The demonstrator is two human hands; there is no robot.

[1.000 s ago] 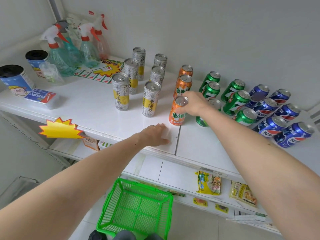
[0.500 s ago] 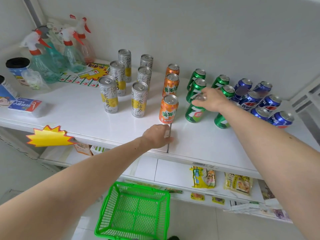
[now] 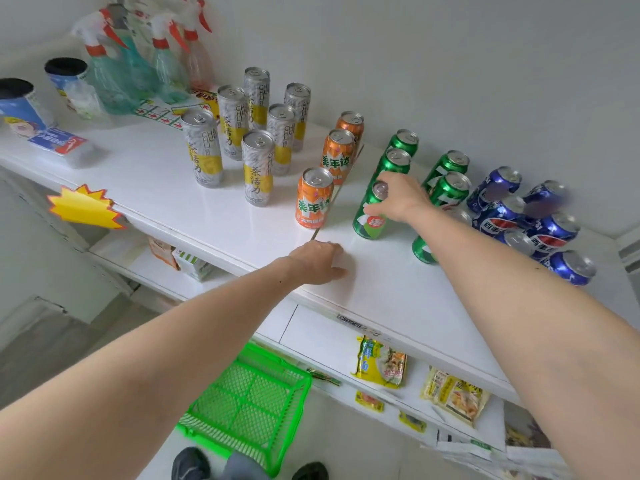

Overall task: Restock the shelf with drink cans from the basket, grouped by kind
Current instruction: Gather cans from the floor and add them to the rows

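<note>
White laminate shelf [image 3: 156,178] against a pale wall carries cans sorted in rows: silver-and-yellow tea, orange soda, green soda, blue cola. From the head camera, the right hand [image 3: 401,197] has moved off the near orange soda can [image 3: 314,199] and now curls around the near green soda can [image 3: 372,213], squaring its row. The left hand [image 3: 320,259] rests loosely on the shelf edge. Below, the green plastic basket [image 3: 249,407] looks empty, so restocking appears nearly done.
</note>
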